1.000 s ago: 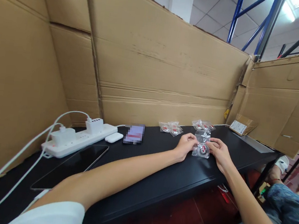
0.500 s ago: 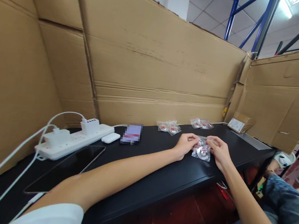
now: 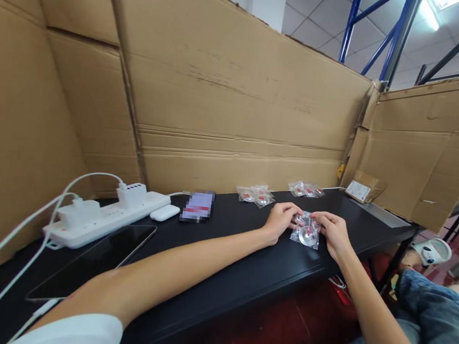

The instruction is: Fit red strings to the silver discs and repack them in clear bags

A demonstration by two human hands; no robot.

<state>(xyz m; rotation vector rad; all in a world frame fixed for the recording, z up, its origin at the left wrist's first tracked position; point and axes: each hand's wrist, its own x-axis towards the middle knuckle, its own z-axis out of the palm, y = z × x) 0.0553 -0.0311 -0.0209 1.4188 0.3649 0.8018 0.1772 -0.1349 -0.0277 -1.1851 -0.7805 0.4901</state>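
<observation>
A small clear plastic packet [image 3: 306, 236] lies on the black table, with shiny silver round pieces and red marks inside it. My left hand [image 3: 278, 221] pinches its upper left edge, the fingertips partly hidden by the plastic. At the upper right edge, my right hand [image 3: 332, 232] has its thumb and fingers closed on the packet too. Behind my left hand lies a cluster of similar clear packets [image 3: 255, 195] with red marks. Another cluster of these packets [image 3: 306, 190] is farther back, near the cardboard wall.
A white power strip [image 3: 106, 218] with plugs and cables stands at left. Near it are a black tablet [image 3: 92, 264], a white rounded case [image 3: 165, 212] and a phone-like object [image 3: 197, 206] with a blurred face. Cardboard walls [image 3: 244, 84] surround the table; a cardboard parcel [image 3: 363, 187] sits at back right.
The packet appears flatter on the table, showing more of its round pieces. My fingers have shifted slightly along its upper edge. The whole view has moved a little.
</observation>
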